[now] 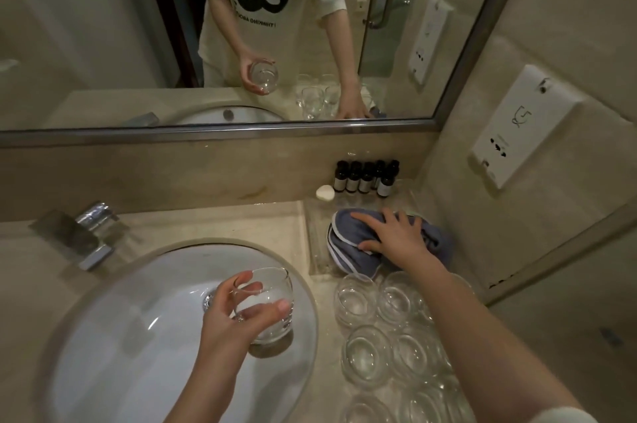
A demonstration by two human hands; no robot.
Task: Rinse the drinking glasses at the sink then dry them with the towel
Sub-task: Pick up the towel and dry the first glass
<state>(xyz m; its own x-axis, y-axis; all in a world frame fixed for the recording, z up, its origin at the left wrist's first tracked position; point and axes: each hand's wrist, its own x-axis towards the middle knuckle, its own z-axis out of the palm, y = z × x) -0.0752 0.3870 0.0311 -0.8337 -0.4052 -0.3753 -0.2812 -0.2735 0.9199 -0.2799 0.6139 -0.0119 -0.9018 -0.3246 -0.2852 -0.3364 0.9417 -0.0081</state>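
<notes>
Above sink [103, 336], hands grip glass [267, 305], touch towel [351, 240].

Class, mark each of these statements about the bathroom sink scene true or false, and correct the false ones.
1. The left hand holds a glass over the sink. True.
2. The right hand rests on a grey towel. True.
3. The tap is running. False: no water shows at it.
4. The small dark bottles stand left of the sink. False: they stand at the back right, behind the towel.
</notes>
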